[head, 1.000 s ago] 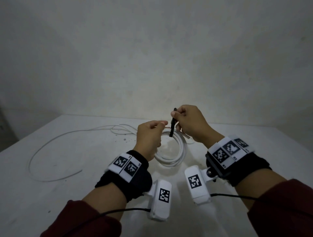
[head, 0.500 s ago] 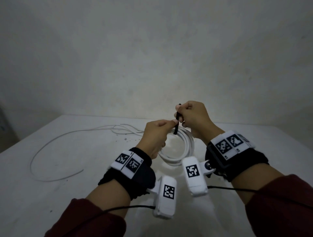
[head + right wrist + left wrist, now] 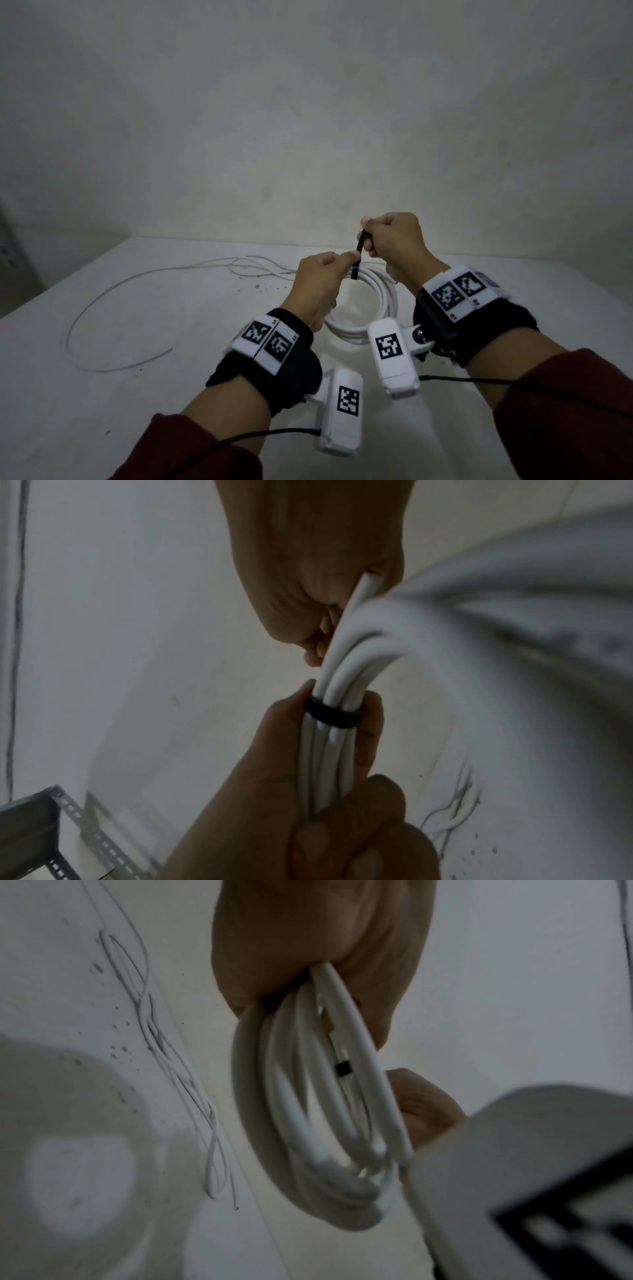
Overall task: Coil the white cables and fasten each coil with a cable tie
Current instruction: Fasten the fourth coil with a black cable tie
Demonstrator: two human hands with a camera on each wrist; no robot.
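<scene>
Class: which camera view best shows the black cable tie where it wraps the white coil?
Right wrist: the black cable tie visibly bands the white coil. Head shows only its pulled tail; left wrist, a small black patch.

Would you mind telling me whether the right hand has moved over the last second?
Yes. In the head view the right hand, pinching the black cable tie, has risen and shifted right against the table's far edge.

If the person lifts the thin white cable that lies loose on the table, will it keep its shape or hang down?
The thin cable probably hangs limp: it lies in loose, wandering curves on the table. It looks light, being far thinner than the coiled cable. Its tangled far loops may drag along together.
</scene>
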